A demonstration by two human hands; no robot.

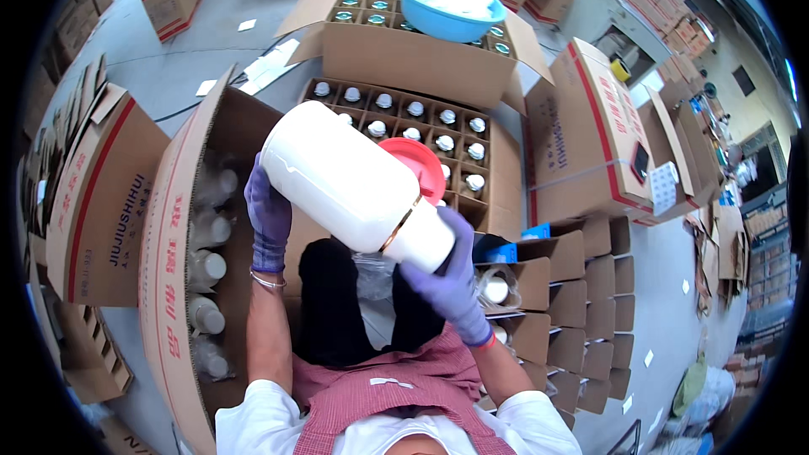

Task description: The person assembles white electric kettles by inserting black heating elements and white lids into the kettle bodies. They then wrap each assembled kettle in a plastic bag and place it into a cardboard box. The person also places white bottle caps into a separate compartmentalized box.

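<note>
A large white bottle (341, 181) with a gold band near its neck is held tilted above my lap, its cap end down to the right. My left hand (268, 215), in a purple glove, supports the base end. Gloved the same way, my right hand (451, 278) wraps round the white cap (425, 240). Behind the bottle, a red round dish (434, 170) is partly hidden. It rests over a divided carton (506, 194) of white-capped bottles.
On my left stands an open carton (173, 244) with several wrapped bottles (206, 270). Cardboard dividers (565, 303) stand on my right. Ahead, a blue basin (447, 21) of white pieces sits on another carton (404, 63). A phone (640, 162) lies on a carton (581, 131) at right.
</note>
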